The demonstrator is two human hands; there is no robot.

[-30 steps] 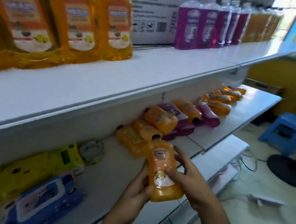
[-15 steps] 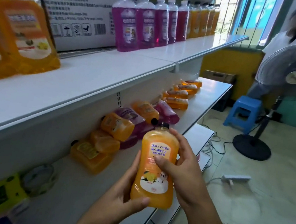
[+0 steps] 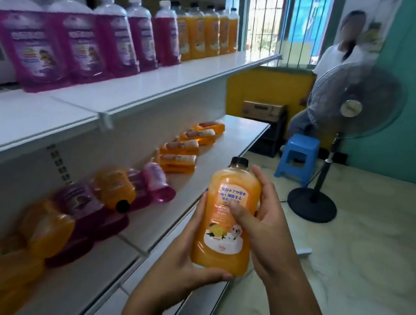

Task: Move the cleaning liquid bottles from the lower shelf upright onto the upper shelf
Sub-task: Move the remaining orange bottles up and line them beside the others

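Both forearms reach forward. The left hand (image 3: 182,265) cups the base of the orange cleaning liquid bottle (image 3: 228,218); the right hand (image 3: 263,230) grips its side, thumb on the label. It is upright, beside the lower shelf (image 3: 232,144).

Bright daylight enters through the barred window (image 3: 266,19), which is overexposed. Motion blur smears the lying bottles (image 3: 66,218) at lower left; the held orange bottle (image 3: 230,213) stays sharp. Wide-angle distortion bends the shelf edges (image 3: 156,103).
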